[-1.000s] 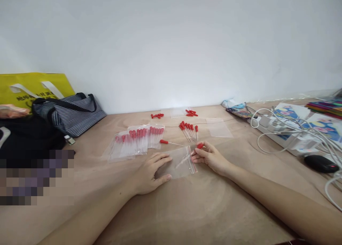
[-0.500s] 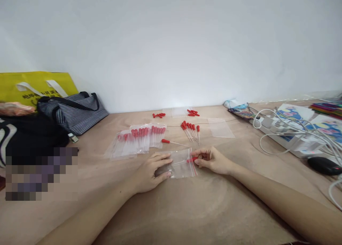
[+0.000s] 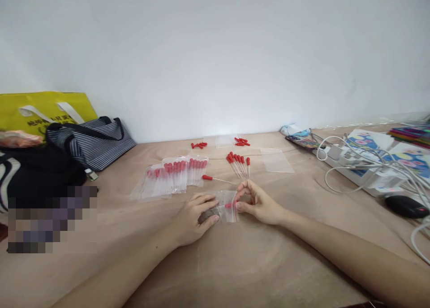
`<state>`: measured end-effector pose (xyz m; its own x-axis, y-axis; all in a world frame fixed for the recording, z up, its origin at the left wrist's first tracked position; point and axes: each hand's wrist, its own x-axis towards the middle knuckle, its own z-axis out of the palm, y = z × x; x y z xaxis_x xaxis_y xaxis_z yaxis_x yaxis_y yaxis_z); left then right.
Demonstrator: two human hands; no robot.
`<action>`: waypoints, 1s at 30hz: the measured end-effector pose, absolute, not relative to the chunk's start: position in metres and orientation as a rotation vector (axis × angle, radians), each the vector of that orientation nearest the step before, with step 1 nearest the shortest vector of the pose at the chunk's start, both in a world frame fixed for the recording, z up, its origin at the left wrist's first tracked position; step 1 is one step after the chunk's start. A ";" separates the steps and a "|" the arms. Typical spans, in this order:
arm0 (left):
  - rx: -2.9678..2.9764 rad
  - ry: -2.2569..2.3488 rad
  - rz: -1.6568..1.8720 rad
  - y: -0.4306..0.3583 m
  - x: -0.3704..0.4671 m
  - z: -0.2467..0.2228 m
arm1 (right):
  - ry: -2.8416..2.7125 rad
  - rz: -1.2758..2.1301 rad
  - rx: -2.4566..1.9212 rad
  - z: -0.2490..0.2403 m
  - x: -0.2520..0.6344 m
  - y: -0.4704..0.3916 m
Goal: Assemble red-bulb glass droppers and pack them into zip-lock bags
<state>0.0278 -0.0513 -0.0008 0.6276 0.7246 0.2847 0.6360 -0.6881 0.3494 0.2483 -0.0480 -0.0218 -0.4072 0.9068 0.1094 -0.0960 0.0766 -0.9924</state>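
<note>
A clear zip bag [image 3: 229, 215] with a red line at its mouth lies on the cloth between my hands. Inside its mouth end shows the red bulb of a dropper [image 3: 230, 205]; its stem is hard to make out. My left hand [image 3: 198, 216] holds the bag's closed end, with thumb and fingers on the plastic. At the mouth, my right hand [image 3: 255, 203] has its fingers curled and its thumb at the bulb's end. Just beyond lies a loose dropper [image 3: 207, 177]. Several more droppers [image 3: 239, 160] are fanned out behind it.
Filled dropper bags [image 3: 173, 178] overlap at left centre. A flat bag [image 3: 277, 161] lies right of the fan. Loose red bulbs [image 3: 199, 145] sit near the wall. A striped bag [image 3: 96, 142] stands left; a power strip [image 3: 363, 184], cables and black mouse [image 3: 406, 206] are right.
The dropper's bulb has gone further left into the zip bag. My right hand has moved slightly left with it, while my left hand stays on the closed end.
</note>
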 end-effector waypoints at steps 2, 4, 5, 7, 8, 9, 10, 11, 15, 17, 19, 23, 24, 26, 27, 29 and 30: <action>2.607 1.113 0.602 -0.051 0.026 0.001 | -1.500 1.461 -0.820 -0.023 0.249 -0.046; 2.550 1.110 0.588 -0.050 0.022 0.004 | -1.488 1.470 -0.839 -0.023 0.255 -0.041; 2.522 1.102 0.573 -0.048 0.018 0.006 | -1.482 1.478 -0.858 -0.023 0.259 -0.038; 2.492 1.065 0.541 -0.045 0.012 0.008 | -1.483 1.502 -0.888 -0.022 0.267 -0.032; 2.489 1.039 0.526 -0.043 0.009 0.008 | -1.489 1.516 -0.896 -0.022 0.271 -0.029; 2.493 1.013 0.514 -0.041 0.007 0.008 | -1.495 1.530 -0.901 -0.022 0.274 -0.027; 2.498 0.992 0.509 -0.040 0.005 0.008 | -1.498 1.542 -0.900 -0.022 0.275 -0.025; 2.502 0.975 0.508 -0.039 0.004 0.007 | -1.496 1.551 -0.895 -0.023 0.276 -0.024; 2.504 0.949 0.509 -0.038 0.005 0.004 | -1.472 1.540 -0.887 -0.025 0.271 -0.025; 2.500 0.957 0.511 -0.038 0.006 0.004 | -1.468 1.518 -0.895 -0.025 0.267 -0.027; 2.501 0.960 0.514 -0.039 0.007 0.004 | -1.503 1.492 -0.898 -0.025 0.265 -0.028; 2.501 0.961 0.506 -0.038 0.007 0.005 | -1.632 1.507 -0.832 -0.024 0.266 -0.031; 2.499 0.958 0.507 -0.038 0.007 0.005 | -1.654 1.516 -0.813 -0.024 0.267 -0.031; 2.498 0.949 0.505 -0.038 0.006 0.005 | -1.702 1.494 -0.805 -0.025 0.268 -0.032; 2.500 0.943 0.504 -0.038 0.005 0.005 | -1.737 1.462 -0.815 -0.025 0.270 -0.031; 2.504 0.931 0.503 -0.038 0.004 0.004 | -1.840 1.354 -0.861 -0.023 0.273 -0.029; 2.505 0.927 0.504 -0.038 0.004 0.004 | -1.904 1.278 -0.897 -0.021 0.276 -0.027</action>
